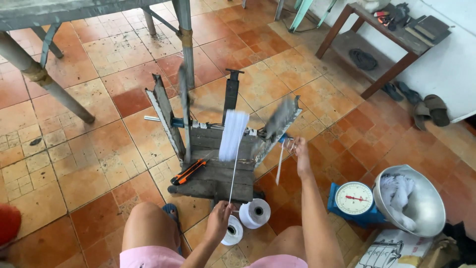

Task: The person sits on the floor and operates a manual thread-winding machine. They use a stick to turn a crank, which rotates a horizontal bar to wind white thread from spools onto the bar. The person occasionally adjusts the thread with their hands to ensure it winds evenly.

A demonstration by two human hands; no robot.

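The step in hand looks like winding: the left hand (pixel 218 217) pinches a thin white thread (pixel 232 178) with narrow fingers, feeding it up to a white skein (pixel 233 135) on the blurred, spinning wooden winding frame (pixel 213 164). The right hand (pixel 299 154) grips the frame's crank, fingers closed. Two white thread spools (pixel 255 213) sit on the tiled floor (pixel 99 164). Steady thread tension seems needed next.

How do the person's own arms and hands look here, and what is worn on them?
Both arms are bare from the lower edge of the picture to the fingers: no sleeves and no gloves show. The left hand and the right hand carry no watch, bracelet or ring that I can make out. Each forearm is slim and straight. The only clothing near them is pink shorts.
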